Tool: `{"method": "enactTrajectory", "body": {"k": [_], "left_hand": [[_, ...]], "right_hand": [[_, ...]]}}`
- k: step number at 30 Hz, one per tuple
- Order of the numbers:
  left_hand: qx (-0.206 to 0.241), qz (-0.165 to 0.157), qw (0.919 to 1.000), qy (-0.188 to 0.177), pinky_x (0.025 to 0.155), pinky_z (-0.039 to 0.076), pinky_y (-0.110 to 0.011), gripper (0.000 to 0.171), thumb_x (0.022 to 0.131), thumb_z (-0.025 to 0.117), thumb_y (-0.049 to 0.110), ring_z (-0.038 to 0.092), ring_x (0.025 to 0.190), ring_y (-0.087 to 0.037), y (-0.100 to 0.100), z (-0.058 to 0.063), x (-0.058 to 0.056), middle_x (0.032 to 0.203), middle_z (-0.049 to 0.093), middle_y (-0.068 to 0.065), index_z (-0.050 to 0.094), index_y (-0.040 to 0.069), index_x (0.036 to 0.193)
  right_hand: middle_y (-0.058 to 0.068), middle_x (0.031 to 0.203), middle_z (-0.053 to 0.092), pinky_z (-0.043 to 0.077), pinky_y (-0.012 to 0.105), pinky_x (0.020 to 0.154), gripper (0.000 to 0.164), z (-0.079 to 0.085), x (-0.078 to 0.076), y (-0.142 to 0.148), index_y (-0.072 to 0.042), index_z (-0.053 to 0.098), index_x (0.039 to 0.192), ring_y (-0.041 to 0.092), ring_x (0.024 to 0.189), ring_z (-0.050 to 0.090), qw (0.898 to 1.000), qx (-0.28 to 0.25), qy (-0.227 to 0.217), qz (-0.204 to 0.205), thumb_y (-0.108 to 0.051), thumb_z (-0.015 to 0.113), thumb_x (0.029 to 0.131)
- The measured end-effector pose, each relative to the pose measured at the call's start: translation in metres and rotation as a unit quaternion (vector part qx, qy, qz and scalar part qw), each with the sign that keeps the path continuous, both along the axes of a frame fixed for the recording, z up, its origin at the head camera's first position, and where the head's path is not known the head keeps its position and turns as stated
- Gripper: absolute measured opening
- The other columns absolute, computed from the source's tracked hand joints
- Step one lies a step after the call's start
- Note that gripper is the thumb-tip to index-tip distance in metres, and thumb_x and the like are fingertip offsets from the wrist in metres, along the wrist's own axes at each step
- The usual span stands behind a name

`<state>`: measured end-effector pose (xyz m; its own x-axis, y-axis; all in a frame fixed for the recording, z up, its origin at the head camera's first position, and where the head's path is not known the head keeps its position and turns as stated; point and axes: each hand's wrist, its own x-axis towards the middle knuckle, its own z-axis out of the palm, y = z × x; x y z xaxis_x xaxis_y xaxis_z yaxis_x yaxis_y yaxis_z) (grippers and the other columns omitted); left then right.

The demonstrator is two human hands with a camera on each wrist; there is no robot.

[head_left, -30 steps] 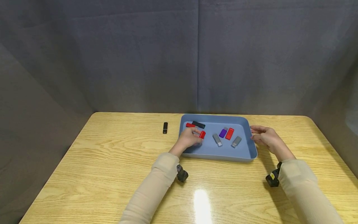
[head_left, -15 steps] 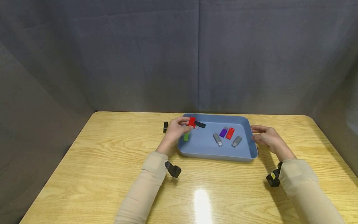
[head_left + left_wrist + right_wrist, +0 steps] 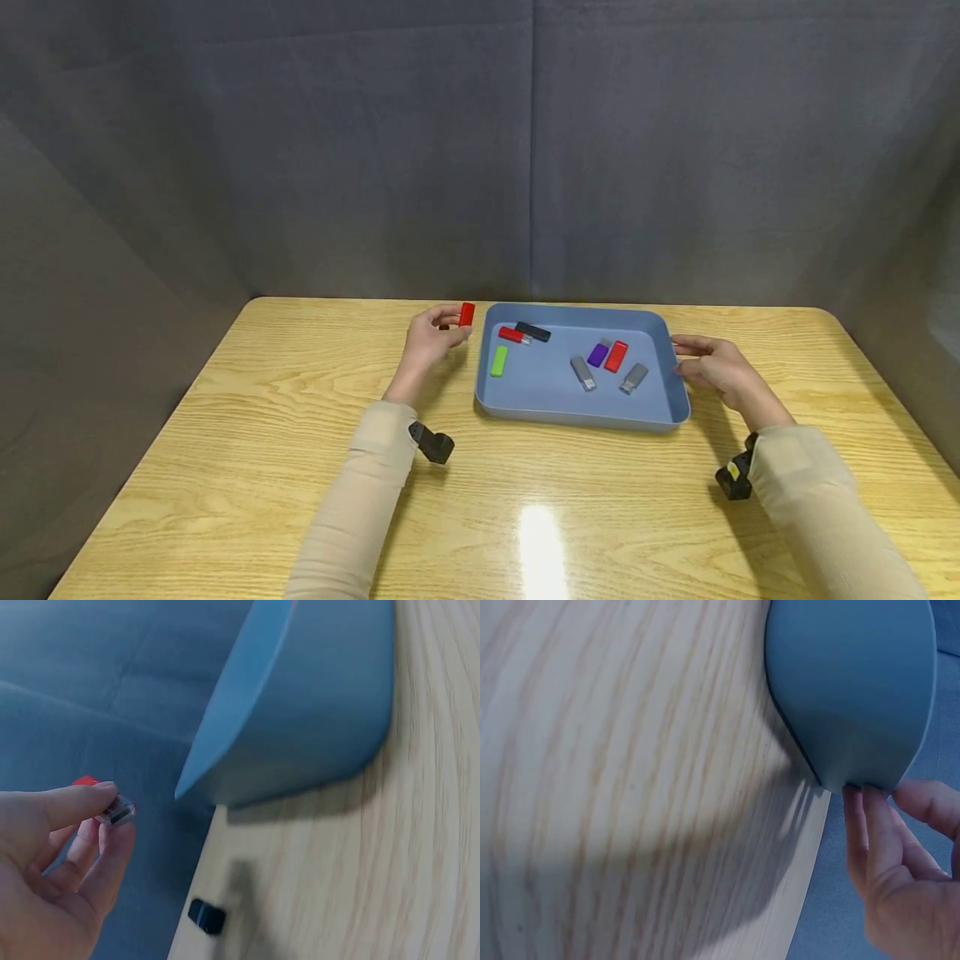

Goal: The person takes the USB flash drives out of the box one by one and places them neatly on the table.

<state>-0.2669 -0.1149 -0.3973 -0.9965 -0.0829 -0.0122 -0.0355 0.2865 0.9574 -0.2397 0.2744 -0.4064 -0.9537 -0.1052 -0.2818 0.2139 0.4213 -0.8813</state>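
My left hand (image 3: 426, 340) pinches a red USB stick (image 3: 467, 314) between thumb and fingers, over the table just left of the blue tray (image 3: 577, 418). In the left wrist view its metal plug (image 3: 120, 812) points out past the fingertips. Behind that hand, a black USB stick (image 3: 207, 916) lies on the table, mostly covered in the head view. The right hand (image 3: 718, 368) touches the tray's right end wall with its fingertips, fingers fairly straight; the right wrist view has its thumb (image 3: 930, 801) up at the rim.
Inside the tray lie a green stick (image 3: 498, 362), a red one (image 3: 512, 335) against a black one (image 3: 533, 332), a purple one (image 3: 597, 355) beside another red (image 3: 617, 357), and two grey ones (image 3: 582, 373). A dark curtain (image 3: 375, 167) hangs behind the wooden table (image 3: 300, 467).
The left hand has lifted the red USB stick out of the tray and carried it left, past the tray's edge, uncovering the green stick. The right hand has stayed at the tray's end.
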Motion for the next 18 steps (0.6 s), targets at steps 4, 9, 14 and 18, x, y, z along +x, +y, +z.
{"method": "enactTrajectory", "body": {"k": [4,9,14,18], "left_hand": [[-0.005,0.024,0.9997,-0.001,0.069,0.053,-0.020,0.037,0.083,0.068,0.001,0.060,0.079,-0.011,-0.012,-0.005,-0.002,0.111,0.065,-0.021,0.063,0.001,0.120],[-0.004,0.048,0.9988,-0.003,0.068,0.052,-0.017,0.037,0.085,0.067,0.001,0.063,0.088,-0.020,-0.024,-0.010,-0.004,0.113,0.064,-0.023,0.062,-0.001,0.121],[-0.008,0.079,0.9968,-0.009,0.065,0.047,-0.012,0.039,0.084,0.067,-0.002,0.061,0.100,-0.025,-0.036,-0.014,-0.005,0.116,0.064,-0.025,0.062,-0.002,0.122],[-0.017,0.096,0.9951,-0.016,0.062,0.044,-0.007,0.040,0.084,0.066,-0.002,0.061,0.102,-0.025,-0.043,-0.017,-0.006,0.119,0.063,-0.025,0.061,-0.002,0.124]], "right_hand": [[0.035,0.146,0.029,0.051,0.010,0.073,0.066,0.001,0.000,0.000,0.010,0.022,0.147,-0.015,0.083,0.053,1.000,-0.001,0.000,0.000,0.001,0.053,0.090],[0.034,0.146,0.030,0.051,0.009,0.073,0.065,0.000,0.000,0.000,0.010,0.023,0.147,-0.015,0.082,0.052,1.000,0.004,0.000,-0.002,0.001,0.053,0.090],[0.034,0.143,0.033,0.050,0.009,0.073,0.065,0.000,0.000,-0.001,0.011,0.024,0.146,-0.015,0.082,0.052,1.000,0.004,0.003,-0.004,0.001,0.053,0.089],[0.033,0.141,0.036,0.050,0.009,0.072,0.065,0.000,0.001,-0.001,0.011,0.025,0.146,-0.014,0.081,0.052,1.000,0.005,0.008,-0.006,0.001,0.054,0.089]]}}
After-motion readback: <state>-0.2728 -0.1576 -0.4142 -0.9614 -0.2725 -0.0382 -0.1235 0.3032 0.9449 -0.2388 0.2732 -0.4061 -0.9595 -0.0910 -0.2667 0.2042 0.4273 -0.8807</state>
